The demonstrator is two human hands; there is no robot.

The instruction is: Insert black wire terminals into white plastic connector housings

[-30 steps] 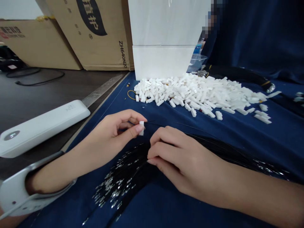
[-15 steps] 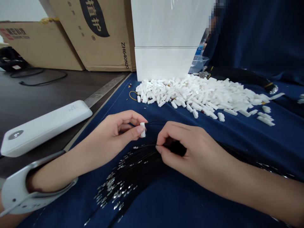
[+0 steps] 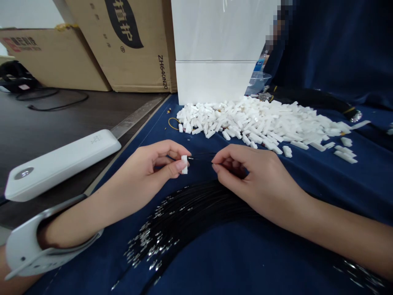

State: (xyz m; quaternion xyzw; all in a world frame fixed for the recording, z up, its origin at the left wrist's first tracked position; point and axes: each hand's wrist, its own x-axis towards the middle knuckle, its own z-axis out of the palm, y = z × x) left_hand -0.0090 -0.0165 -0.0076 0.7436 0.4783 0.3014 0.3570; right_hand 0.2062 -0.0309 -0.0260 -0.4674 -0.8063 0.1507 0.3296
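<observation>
Pinching the small white plastic connector housing point(image 3: 184, 159) in your left hand point(image 3: 153, 166) just above the bundle of black wires point(image 3: 196, 213), your right hand point(image 3: 248, 180) grips one thin black wire point(image 3: 201, 158) whose metal tip could, I judge, miss the housing's slot and bend.
</observation>
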